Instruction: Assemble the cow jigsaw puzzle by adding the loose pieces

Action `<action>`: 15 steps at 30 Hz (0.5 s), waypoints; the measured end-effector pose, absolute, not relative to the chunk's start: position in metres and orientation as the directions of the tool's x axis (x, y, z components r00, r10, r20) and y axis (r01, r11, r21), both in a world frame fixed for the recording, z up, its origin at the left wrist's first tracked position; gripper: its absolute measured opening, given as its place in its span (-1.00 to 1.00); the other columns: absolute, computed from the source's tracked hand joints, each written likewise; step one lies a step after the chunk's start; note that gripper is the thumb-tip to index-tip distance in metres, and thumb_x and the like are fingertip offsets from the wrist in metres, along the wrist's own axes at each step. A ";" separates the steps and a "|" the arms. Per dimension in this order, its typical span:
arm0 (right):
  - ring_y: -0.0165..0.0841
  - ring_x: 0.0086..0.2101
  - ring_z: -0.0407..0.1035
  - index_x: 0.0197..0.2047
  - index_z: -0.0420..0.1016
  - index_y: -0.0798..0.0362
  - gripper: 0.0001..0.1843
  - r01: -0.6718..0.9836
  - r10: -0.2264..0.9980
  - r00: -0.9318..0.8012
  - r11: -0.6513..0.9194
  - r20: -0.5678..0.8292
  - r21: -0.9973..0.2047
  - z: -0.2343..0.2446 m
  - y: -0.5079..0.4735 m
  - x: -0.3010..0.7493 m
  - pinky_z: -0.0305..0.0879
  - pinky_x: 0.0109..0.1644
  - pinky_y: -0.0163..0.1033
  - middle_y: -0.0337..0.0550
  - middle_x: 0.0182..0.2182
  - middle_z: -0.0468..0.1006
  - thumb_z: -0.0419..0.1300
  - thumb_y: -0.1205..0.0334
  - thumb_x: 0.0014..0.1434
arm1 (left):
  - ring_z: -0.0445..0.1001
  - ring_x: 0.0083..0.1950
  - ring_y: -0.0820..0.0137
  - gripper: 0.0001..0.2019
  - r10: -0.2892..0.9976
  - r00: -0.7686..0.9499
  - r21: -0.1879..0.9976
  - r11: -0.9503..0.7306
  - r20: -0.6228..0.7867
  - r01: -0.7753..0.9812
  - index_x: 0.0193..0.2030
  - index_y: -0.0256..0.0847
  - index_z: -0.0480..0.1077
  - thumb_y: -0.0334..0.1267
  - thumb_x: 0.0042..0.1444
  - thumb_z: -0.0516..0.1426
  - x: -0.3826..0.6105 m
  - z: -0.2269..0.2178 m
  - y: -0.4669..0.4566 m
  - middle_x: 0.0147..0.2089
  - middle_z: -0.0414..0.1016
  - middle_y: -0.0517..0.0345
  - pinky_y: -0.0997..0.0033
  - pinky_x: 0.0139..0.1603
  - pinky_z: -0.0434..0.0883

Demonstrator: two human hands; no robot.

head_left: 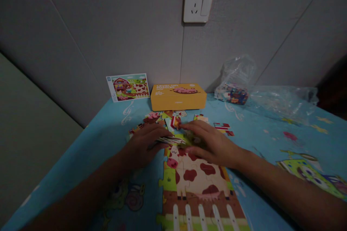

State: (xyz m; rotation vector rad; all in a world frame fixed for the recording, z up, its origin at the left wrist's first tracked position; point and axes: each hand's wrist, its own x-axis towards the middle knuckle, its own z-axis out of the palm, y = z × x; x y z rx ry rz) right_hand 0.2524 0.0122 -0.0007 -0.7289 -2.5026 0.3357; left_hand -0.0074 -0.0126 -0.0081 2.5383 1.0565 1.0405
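Observation:
A thin stack of jigsaw pieces (pixel 170 140) lies edge-on between my hands, with my left hand (pixel 143 145) closed on its near end. My right hand (pixel 208 140) curls over its far end and a blurred piece beneath the fingers. Just below my hands lies a joined cardboard jigsaw of a brown-spotted cow behind a white fence (pixel 195 182), its upper part hidden by my right hand. Loose jigsaw pieces (pixel 159 118) are scattered beyond my fingers. Several more (pixel 222 128) lie off to the right.
A yellow puzzle box (pixel 178 96) and a farm picture card (pixel 128 87) stand against the wall behind the pieces. Clear plastic bags (pixel 235 75) lie at the back right. The blue printed tablecloth (pixel 260 130) covers the table, and a wall socket (pixel 199 0) sits above.

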 end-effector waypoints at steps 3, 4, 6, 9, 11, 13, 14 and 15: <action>-0.30 -0.26 0.38 -0.16 0.42 0.10 -0.75 0.350 0.499 -0.765 0.852 0.406 -0.389 -0.001 0.006 0.245 0.33 -0.16 -0.23 -0.06 -0.29 0.49 0.03 0.11 0.37 | 0.57 -0.02 0.34 -0.75 0.705 0.480 0.440 -0.705 0.523 0.556 0.06 -0.10 0.40 -0.28 0.24 0.15 0.001 -0.009 -0.021 -0.02 0.60 0.13 0.35 0.04 0.48; -0.34 -0.34 0.34 -0.28 0.40 0.08 -0.74 0.357 0.515 -0.757 0.841 0.402 -0.406 -0.002 0.006 0.243 0.29 -0.23 -0.26 -0.13 -0.39 0.45 0.02 0.14 0.37 | 0.58 -0.04 0.34 -0.73 0.724 0.475 0.450 -0.686 0.500 0.572 0.08 -0.10 0.39 -0.27 0.23 0.15 0.003 -0.009 -0.023 -0.01 0.60 0.13 0.35 0.02 0.49; -0.41 -0.46 0.26 -0.44 0.30 0.06 -0.68 0.400 0.580 -0.709 0.799 0.400 -0.449 -0.003 0.007 0.242 0.18 -0.34 -0.31 -0.23 -0.51 0.35 0.05 0.14 0.35 | 0.60 -0.09 0.33 -0.74 0.764 0.454 0.468 -0.641 0.458 0.608 0.05 -0.11 0.41 -0.24 0.22 0.16 0.004 -0.010 -0.023 -0.03 0.61 0.13 0.35 -0.02 0.51; -0.47 -0.56 0.13 -0.53 0.17 0.04 -0.59 0.471 0.689 -0.598 0.716 0.410 -0.516 -0.005 0.011 0.245 0.03 -0.43 -0.33 -0.33 -0.60 0.23 0.07 0.10 0.34 | 0.61 -0.14 0.32 -0.79 0.796 0.415 0.469 -0.599 0.441 0.649 -0.05 -0.16 0.45 -0.21 0.19 0.17 0.002 -0.010 -0.019 -0.10 0.64 0.10 0.36 -0.07 0.51; -0.49 -0.59 0.06 -0.55 0.12 0.03 -0.57 0.508 0.740 -0.534 0.668 0.410 -0.543 -0.006 0.014 0.248 -0.04 -0.47 -0.33 -0.36 -0.64 0.17 0.06 0.09 0.33 | 0.61 -0.17 0.33 -0.83 0.780 0.419 0.448 -0.615 0.465 0.649 -0.10 -0.19 0.46 -0.23 0.20 0.17 -0.001 -0.009 -0.016 -0.14 0.64 0.09 0.40 -0.12 0.51; -0.49 -0.61 0.04 -0.55 0.11 0.03 -0.57 0.538 0.769 -0.496 0.637 0.403 -0.552 -0.008 0.017 0.250 -0.07 -0.48 -0.32 -0.36 -0.65 0.16 0.06 0.09 0.33 | 0.61 -0.19 0.36 -0.86 0.756 0.431 0.428 -0.641 0.493 0.637 -0.13 -0.21 0.46 -0.25 0.20 0.17 -0.003 -0.008 -0.014 -0.16 0.64 0.08 0.43 -0.15 0.50; -0.49 -0.60 0.04 -0.55 0.12 0.03 -0.58 0.551 0.777 -0.486 0.627 0.399 -0.550 -0.009 0.019 0.250 -0.07 -0.48 -0.32 -0.36 -0.65 0.18 0.05 0.10 0.33 | 0.60 -0.21 0.37 -0.87 0.739 0.440 0.417 -0.660 0.510 0.625 -0.14 -0.22 0.46 -0.27 0.20 0.16 -0.004 -0.007 -0.013 -0.16 0.64 0.08 0.45 -0.16 0.49; -0.49 -0.60 0.06 -0.54 0.14 0.03 -0.59 0.564 0.782 -0.483 0.622 0.394 -0.544 -0.009 0.020 0.250 -0.07 -0.47 -0.31 -0.34 -0.64 0.20 0.05 0.11 0.32 | 0.60 -0.22 0.39 -0.88 0.718 0.451 0.404 -0.682 0.530 0.610 -0.15 -0.23 0.45 -0.29 0.21 0.15 -0.005 -0.007 -0.012 -0.17 0.63 0.07 0.46 -0.17 0.48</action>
